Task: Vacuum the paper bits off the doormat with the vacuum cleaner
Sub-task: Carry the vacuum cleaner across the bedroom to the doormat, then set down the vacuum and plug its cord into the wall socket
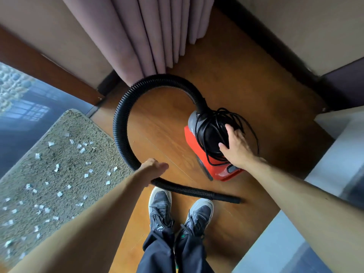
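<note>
Your hands are both empty and loose. Your left hand hangs with straight fingers right over the black hose, and I cannot tell whether it touches it. Your right hand lies spread on the dark top of the vacuum cleaner, fingers splayed over the coiled power cord without curling round it. Closest to you, just past your shoes, the hose's plain open end lies flat on the wooden floor, pointing to your right, away from the doormat. Beyond it the red-bodied vacuum cleaner stands upright with its cord wound in a tangle on top, so I judge it is not plugged in and you are at the set-up step, with no bit yet lifted. The next move, as I read it, calls for freeing and unwinding that cord with the right hand, then taking the hose near its end and swinging it across to the mat. The doormat lies along the wooden floor's left edge, a shaggy beige pile well apart from the hose end, with many small white paper bits scattered over it. They look light and flat on top of the pile, so expect most to lift easily, though some may cling among the fibres. Farthest off, a mauve curtain hangs to the floor behind the hose's loop.
</note>
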